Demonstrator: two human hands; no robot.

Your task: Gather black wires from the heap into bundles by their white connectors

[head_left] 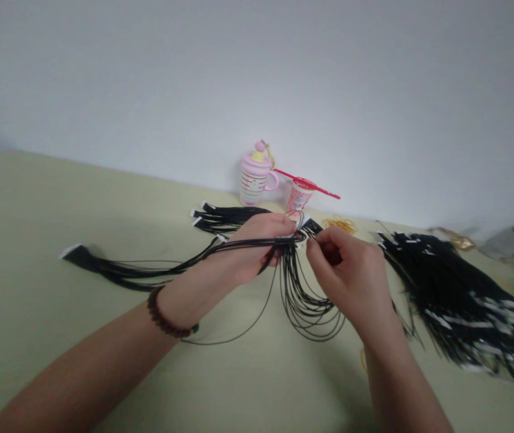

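Note:
My left hand (261,227), with a beaded bracelet (167,322) at its wrist, is closed on a black wire harness (285,241). The harness is gathered at the fingers, and its thin wires hang below in loose loops. One end trails left over my forearm's far side to a white connector (71,250) on the table. Close by on the right, my right hand (351,267) is pinched, thumb against the fingers. Whatever lies between those fingertips is too small or hidden to make out.
Behind my hands lie more black harnesses (234,213) with white ends. A large pile of harnesses (455,294) covers the right side. Yellow rubber bands (339,225) lie near the wall. A pink-lidded mug (253,180) and a pink cup (299,195) with a red stick (315,185) stand at the back.

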